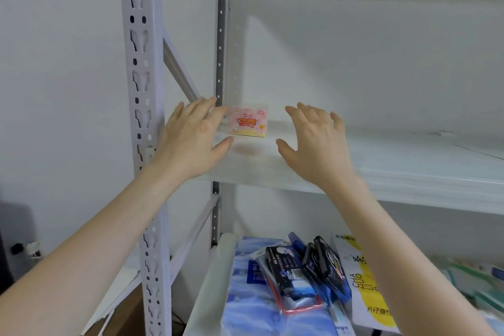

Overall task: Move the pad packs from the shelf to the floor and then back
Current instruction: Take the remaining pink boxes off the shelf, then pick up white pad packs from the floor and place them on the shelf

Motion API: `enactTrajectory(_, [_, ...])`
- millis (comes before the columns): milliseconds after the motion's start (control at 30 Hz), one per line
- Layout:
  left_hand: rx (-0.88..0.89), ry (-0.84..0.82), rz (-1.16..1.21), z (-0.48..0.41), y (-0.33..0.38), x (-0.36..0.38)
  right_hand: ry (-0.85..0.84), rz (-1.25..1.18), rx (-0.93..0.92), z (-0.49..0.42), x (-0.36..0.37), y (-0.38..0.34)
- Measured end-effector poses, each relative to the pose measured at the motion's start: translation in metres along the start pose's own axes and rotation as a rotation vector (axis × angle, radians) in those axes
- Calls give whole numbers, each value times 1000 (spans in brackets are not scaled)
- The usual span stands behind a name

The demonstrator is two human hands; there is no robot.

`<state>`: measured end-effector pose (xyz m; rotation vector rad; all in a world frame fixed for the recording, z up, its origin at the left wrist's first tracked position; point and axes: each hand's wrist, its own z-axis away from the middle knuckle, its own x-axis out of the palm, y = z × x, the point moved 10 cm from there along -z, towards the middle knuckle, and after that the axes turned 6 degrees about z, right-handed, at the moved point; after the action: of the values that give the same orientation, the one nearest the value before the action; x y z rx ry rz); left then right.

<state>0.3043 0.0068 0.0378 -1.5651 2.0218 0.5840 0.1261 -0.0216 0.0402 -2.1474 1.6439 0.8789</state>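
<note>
A small pink-and-yellow plastic pad pack (248,120) is standing upright on the white metal shelf (381,161). The left hand (191,139), just beside it, and the right hand (313,144), apart, are hovering open — gripping nothing. Outbound or returned, I cannot tell.

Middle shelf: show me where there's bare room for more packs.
The middle shelf is bare right of the pink pad pack, beyond the right hand, and in front of the pack. The lower shelf is crowded with black packs.
</note>
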Motion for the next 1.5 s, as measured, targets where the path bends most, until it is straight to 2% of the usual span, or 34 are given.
enactTrajectory(200, [76, -11, -34, 66, 28, -18, -4, 56, 36, 76, -30, -18])
enactTrajectory(433, [138, -41, -68, 161, 70, -20, -88, 68, 67, 176, -46, -33])
enactTrajectory(600, [143, -62, -84, 226, 107, -17, -69, 56, 85, 250, -58, -27])
enactTrajectory(800, [114, -140, -40, 311, 167, 3, -136, 66, 78, 353, -56, -9])
enactTrajectory(1133, [114, -432, 116, 473, 273, 63, -444, 54, 156, 567, -51, 23])
enactTrajectory(1500, [114, -822, 175, 681, 330, 138, -826, 45, 289, 813, -23, 24])
